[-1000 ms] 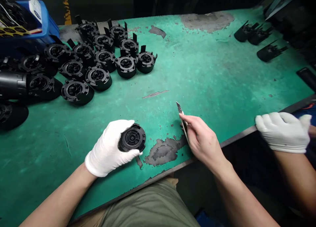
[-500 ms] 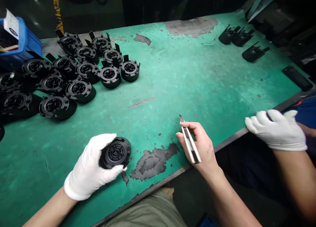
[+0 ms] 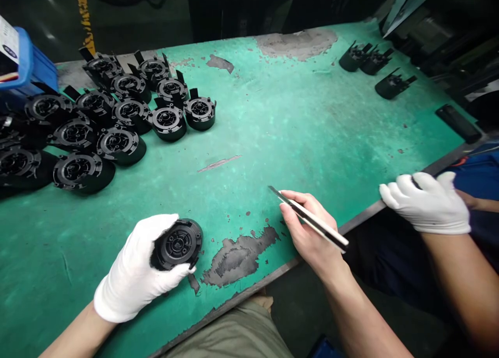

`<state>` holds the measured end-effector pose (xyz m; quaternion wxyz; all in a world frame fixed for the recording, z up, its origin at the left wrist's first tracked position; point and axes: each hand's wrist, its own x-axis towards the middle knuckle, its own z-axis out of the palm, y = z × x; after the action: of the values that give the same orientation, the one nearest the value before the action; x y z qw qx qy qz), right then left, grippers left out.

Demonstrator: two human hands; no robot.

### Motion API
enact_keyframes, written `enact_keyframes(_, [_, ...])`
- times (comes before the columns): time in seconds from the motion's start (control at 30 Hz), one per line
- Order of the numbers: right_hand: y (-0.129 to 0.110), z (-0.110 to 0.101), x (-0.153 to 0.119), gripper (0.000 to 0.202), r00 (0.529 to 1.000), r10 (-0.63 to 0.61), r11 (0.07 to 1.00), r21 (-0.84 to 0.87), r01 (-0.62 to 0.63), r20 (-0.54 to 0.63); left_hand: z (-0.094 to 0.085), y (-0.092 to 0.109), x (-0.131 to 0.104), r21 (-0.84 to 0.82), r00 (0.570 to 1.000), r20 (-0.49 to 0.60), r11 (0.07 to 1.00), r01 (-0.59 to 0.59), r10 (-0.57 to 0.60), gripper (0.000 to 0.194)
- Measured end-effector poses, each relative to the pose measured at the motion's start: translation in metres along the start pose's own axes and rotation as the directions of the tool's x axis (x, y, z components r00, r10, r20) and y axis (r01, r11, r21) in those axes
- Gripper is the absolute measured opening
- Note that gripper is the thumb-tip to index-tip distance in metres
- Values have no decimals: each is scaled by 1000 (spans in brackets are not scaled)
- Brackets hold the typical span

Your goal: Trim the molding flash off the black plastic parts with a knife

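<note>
My left hand (image 3: 136,269), in a white glove, is closed around a round black plastic housing (image 3: 179,243) near the front of the green bench. The housing's ribbed, ringed face is turned up toward me. Bare and to the right of it, my right hand (image 3: 312,230) grips a utility knife (image 3: 312,220) with a white and black handle. The knife's blade points up and to the left, over the bench and apart from the housing. A worn grey patch (image 3: 241,262) of the bench top lies between my hands.
Several similar black housings (image 3: 120,142) stand grouped at the left, beside a blue bin (image 3: 41,67). Three more housings (image 3: 393,85) stand at the far right, with a dark oblong object (image 3: 458,123) near the edge. A co-worker's gloved hand (image 3: 427,202) rests at the bench edge (image 3: 364,215).
My right hand has turned the utility knife so that its blade now points further left and its handle end lies further right. My left hand still holds the housing. The view has shifted slightly.
</note>
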<state>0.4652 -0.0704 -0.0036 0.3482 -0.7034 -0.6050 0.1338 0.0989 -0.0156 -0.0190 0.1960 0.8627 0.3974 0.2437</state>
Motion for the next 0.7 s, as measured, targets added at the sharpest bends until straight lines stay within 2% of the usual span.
enact_keyframes(0.1, [-1, -2, 4, 18, 996, -85, 996, -9, 84, -20, 0, -1, -1, -15, 1000, -4, 1000, -10, 10, 77])
enact_keyframes(0.27, [-13, -3, -3, 24, 998, 27, 990, 142, -18, -57, 3, -2, -1, -76, 999, 16, 996, 49, -48, 83])
enact_keyframes(0.33, [-20, -2, -12, 25, 997, 70, 965, 252, -72, 18, 4, -1, 0, -118, 998, 42, 992, 47, -42, 96])
enact_keyframes(0.43, [-26, -3, -25, 29, 980, 47, 885, 447, -129, 191, 4, -2, 2, -154, 998, 68, 988, 3, 8, 109])
enact_keyframes(0.5, [-27, -5, -29, 32, 940, -8, 812, 550, -193, 341, 4, -3, 3, -153, 998, 61, 988, 10, -1, 109])
enact_keyframes(0.6, [-29, -8, -34, 43, 838, -89, 736, 603, -309, 538, 4, -4, 4, -178, 998, 53, 984, 27, -17, 104])
enact_keyframes(0.63, [-30, -9, -35, 48, 813, -103, 716, 610, -340, 574, 5, -4, 4, -190, 999, 50, 981, 31, -22, 103])
enact_keyframes(0.7, [-31, -11, -37, 55, 794, -108, 679, 628, -381, 598, 7, -4, 4, -215, 999, 32, 976, 34, -28, 104])
